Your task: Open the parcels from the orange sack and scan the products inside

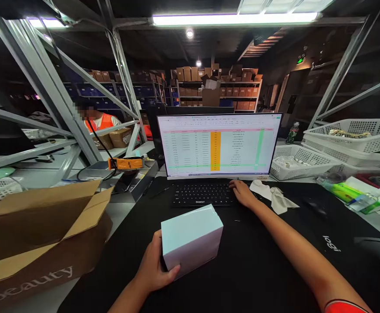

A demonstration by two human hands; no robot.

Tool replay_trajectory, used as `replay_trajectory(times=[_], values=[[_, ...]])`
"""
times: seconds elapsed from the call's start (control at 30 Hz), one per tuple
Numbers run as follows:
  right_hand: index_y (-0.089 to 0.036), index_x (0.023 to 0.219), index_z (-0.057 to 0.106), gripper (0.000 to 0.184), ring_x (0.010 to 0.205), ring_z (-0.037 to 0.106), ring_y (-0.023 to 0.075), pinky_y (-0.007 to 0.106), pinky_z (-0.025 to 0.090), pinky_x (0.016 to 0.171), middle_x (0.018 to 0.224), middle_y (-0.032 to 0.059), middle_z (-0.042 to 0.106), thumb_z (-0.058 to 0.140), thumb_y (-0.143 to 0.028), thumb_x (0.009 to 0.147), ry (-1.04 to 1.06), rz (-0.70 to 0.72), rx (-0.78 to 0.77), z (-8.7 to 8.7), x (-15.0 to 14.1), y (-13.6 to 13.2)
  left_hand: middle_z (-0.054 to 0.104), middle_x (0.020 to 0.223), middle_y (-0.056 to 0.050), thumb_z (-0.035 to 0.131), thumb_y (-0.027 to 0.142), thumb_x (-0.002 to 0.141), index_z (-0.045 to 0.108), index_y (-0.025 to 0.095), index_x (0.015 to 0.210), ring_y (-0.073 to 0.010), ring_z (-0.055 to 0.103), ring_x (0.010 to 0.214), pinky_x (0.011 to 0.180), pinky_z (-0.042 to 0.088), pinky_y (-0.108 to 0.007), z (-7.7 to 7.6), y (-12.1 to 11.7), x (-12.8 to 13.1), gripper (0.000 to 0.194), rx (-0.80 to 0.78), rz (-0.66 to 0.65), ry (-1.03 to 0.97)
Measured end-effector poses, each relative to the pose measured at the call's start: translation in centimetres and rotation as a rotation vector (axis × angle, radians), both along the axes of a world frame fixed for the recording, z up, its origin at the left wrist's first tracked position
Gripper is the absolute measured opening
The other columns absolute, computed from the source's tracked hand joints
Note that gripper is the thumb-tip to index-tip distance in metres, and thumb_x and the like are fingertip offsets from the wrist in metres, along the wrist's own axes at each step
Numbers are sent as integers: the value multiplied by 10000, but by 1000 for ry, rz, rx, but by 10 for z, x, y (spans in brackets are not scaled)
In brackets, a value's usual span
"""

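My left hand [155, 265] grips a pale blue box [191, 238] from its left side, holding it just above the black desk mat [248, 261]. My right hand [243, 193] rests on the right end of a black keyboard [203, 194], fingers curled down onto the keys. Behind the keyboard a monitor [219, 145] shows a spreadsheet with an orange column.
An open brown cardboard carton [42, 234] sits at the left. White perforated baskets [349, 143] are stacked at the right, with a white cloth [274, 195], a mouse [314, 204] and plastic packets [349, 193] nearby. An orange scanner [126, 163] lies left of the monitor. A person in an orange vest [101, 121] is behind the grey shelving.
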State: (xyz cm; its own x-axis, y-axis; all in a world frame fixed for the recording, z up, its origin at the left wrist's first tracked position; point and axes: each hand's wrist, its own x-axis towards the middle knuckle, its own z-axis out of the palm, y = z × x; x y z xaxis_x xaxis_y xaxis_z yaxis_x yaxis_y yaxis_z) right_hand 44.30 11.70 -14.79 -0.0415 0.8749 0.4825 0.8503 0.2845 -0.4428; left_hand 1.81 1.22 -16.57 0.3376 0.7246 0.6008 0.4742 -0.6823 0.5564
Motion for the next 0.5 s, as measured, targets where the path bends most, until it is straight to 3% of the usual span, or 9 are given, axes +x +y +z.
replay_trajectory(times=[0.2, 0.33, 0.5], values=[[-203, 1058, 633, 409, 1029, 637, 222, 417, 488, 968, 1023, 83, 707, 389, -34, 776, 32, -12, 46, -15, 9, -59, 697, 1051, -87, 721, 424, 676, 505, 213, 1305, -311, 726, 870, 709, 617, -391, -1, 1, -1, 698, 117, -36, 16], [-218, 1006, 647, 436, 1013, 639, 216, 392, 488, 954, 998, 56, 720, 417, -16, 696, 24, -10, 38, -21, 8, -58, 702, 1045, -94, 715, 431, 650, 522, 213, 1293, -329, 724, 879, 709, 622, -410, -8, 3, -3, 706, 52, 16, 27], [-190, 1039, 624, 454, 1030, 614, 256, 440, 456, 971, 925, 68, 745, 382, -31, 690, 85, -224, 108, -14, 42, -53, 712, 979, -75, 716, 452, 647, 528, 220, 1259, -315, 725, 823, 652, 621, -391, -8, 5, -6, 681, 65, 24, 45]])
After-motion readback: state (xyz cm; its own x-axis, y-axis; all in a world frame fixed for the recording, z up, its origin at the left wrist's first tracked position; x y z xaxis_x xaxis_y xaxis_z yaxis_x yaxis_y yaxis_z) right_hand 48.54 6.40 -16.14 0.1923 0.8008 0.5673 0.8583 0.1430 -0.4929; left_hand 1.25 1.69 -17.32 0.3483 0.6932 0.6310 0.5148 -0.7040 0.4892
